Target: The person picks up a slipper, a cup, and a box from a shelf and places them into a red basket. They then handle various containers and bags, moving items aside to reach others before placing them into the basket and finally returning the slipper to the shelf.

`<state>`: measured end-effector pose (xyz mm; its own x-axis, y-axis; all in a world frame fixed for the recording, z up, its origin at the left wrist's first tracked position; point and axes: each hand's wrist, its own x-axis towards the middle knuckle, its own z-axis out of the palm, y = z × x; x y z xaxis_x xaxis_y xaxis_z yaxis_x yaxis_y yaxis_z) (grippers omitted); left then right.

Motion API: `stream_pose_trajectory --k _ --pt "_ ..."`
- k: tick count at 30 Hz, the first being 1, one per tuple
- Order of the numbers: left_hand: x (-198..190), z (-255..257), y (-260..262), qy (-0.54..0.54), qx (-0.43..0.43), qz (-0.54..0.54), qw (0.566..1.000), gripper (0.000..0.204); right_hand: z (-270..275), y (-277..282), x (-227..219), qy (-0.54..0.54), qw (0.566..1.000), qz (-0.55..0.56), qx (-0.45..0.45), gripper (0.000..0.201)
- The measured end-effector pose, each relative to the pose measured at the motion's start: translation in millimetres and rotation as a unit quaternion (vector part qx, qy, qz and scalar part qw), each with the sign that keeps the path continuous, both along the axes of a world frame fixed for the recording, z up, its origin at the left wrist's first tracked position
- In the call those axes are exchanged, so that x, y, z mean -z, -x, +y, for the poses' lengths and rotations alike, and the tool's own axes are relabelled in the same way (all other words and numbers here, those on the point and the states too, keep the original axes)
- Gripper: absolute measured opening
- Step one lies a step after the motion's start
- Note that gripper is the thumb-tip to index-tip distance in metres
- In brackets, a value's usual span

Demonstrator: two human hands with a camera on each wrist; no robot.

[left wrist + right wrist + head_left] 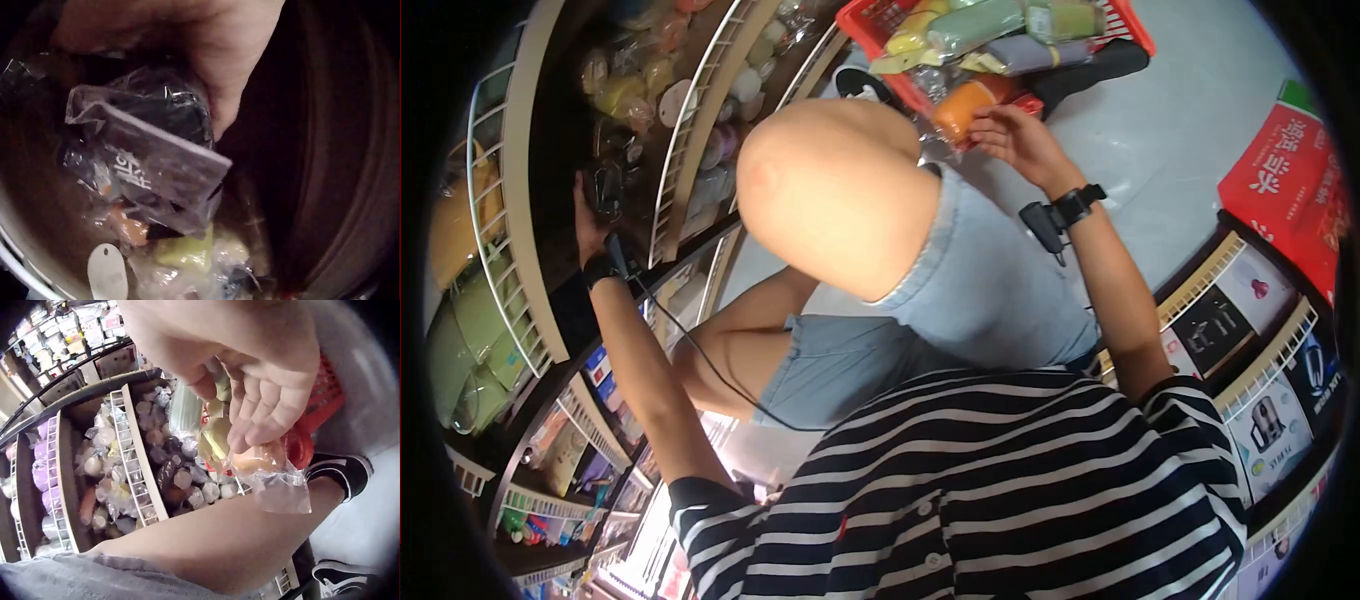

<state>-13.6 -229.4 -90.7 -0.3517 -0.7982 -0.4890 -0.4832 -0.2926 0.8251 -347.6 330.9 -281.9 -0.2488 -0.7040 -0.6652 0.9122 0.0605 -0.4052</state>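
Note:
My left hand (588, 228) reaches into a dark shelf and grips a dark item in a clear plastic bag (153, 156) with white lettering. In the left wrist view the thumb lies along its right side; the other fingers are mostly hidden. Other wrapped goods, one yellow-green (187, 253) and one orange (130, 226), lie past the bag. My right hand (1022, 148) is at the near edge of a red basket (1142, 38), fingers loosely bent beside an orange wrapped item (970, 108). In the right wrist view the fingertips overlap this item's clear wrapper (281, 490).
Wire-fronted shelves (690, 130) of bagged goods stand along the left. My raised knee (840, 190) comes between the hands. Boxed goods (1270, 425) fill shelves at the right, near a red printed box (1290, 190). The basket also holds green and yellow wrapped items.

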Motion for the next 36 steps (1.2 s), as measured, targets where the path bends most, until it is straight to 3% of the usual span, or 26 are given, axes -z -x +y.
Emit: stream_pose_trajectory --k 1,2,3,4,5,6,7,8,9,11,13,15,18,20,23,24,25,26,27,28,29,31,32,33,35,36 --pt "1 8 3 0.020 0.006 -0.015 1.000 0.047 -3 2 -5 -0.005 1.000 0.013 -0.002 0.031" --pt "19 -3 -17 0.181 0.116 -0.004 0.977 0.050 -3 4 -10 -0.011 1.000 0.023 -0.001 0.033" --pt "0 19 7 0.103 0.026 -0.008 0.994 0.053 -4 5 -10 -0.025 0.999 0.037 0.000 0.032" --pt "-20 43 33 0.032 -0.076 -0.005 0.997 0.056 -4 5 -9 -0.075 0.989 0.128 -0.003 0.028" --pt "-8 19 13 0.067 -0.035 0.001 0.997 0.059 -2 7 -9 -0.128 0.967 0.218 -0.003 0.025" --pt "4 -4 -7 0.103 0.004 0.007 0.995 0.062 1 9 -8 -0.128 0.965 0.227 0.007 0.025" --pt "1 -5 4 0.000 -0.093 0.020 0.996 0.063 6 12 -7 -0.199 0.877 0.437 -0.013 0.026" --pt "0 -3 7 -0.002 -0.088 0.030 0.996 0.063 11 16 -9 -0.263 0.738 0.621 -0.034 0.029" --pt "-1 2 8 0.007 -0.098 0.030 0.995 0.062 14 18 -14 -0.266 0.732 0.627 -0.030 0.029" --pt "-2 8 14 0.012 -0.105 0.035 0.994 0.062 18 20 -22 -0.348 0.486 0.800 -0.053 0.037" --pt "-10 15 19 -0.015 -0.112 0.035 0.993 0.059 26 25 -20 -0.370 0.490 0.786 -0.070 0.038" --pt "-12 15 13 0.000 -0.114 0.030 0.993 0.057 32 33 -10 -0.345 0.438 0.826 -0.076 0.041" --pt "2 -1 -18 0.134 0.063 0.035 0.988 0.056 39 42 -12 -0.328 0.445 0.822 -0.136 0.048" --pt "-8 16 -20 0.142 0.041 0.044 0.988 0.054 43 47 -8 -0.308 0.456 0.824 -0.135 0.048" --pt "-71 106 20 -0.143 -0.151 0.114 0.972 0.048 43 47 -15 -0.302 0.474 0.816 -0.133 0.040" --pt "-78 129 22 -0.105 -0.203 0.139 0.963 0.046 39 44 -17 -0.295 0.478 0.817 -0.132 0.040" --pt "-83 140 19 -0.134 -0.241 0.162 0.948 0.042 36 43 -20 -0.277 0.521 0.801 -0.104 0.036" --pt "-91 160 9 -0.029 -0.130 0.118 0.984 0.048 34 41 -24 -0.260 0.562 0.782 -0.075 0.031" --pt "-98 179 -2 0.102 0.020 0.051 0.993 0.056 27 37 -41 -0.259 0.563 0.782 -0.075 0.031" --pt "-106 197 -13 0.254 0.135 -0.010 0.958 0.064 11 29 -70 -0.180 0.699 0.688 -0.072 0.028" --pt "-110 210 -19 0.417 0.278 -0.089 0.861 0.075 -5 20 -96 -0.096 0.812 0.573 -0.065 0.026" --pt "-124 237 -12 0.176 0.127 0.034 0.975 0.077 -30 2 -132 0.021 0.853 0.518 -0.066 0.024" --pt "-131 251 -8 0.074 0.020 0.096 0.992 0.078 -39 -4 -161 0.060 0.849 0.515 -0.103 0.026" --pt "-138 251 -11 -0.117 -0.105 0.135 0.978 0.070 -47 -9 -190 0.099 0.842 0.511 -0.141 0.028" --pt "-156 287 -7 -0.052 0.012 0.108 0.993 0.055 -60 -20 -227 0.199 0.809 0.535 -0.140 0.043" --pt "-157 298 -7 0.000 0.025 0.090 0.996 0.066 -62 -27 -243 0.218 0.807 0.524 -0.166 0.055"
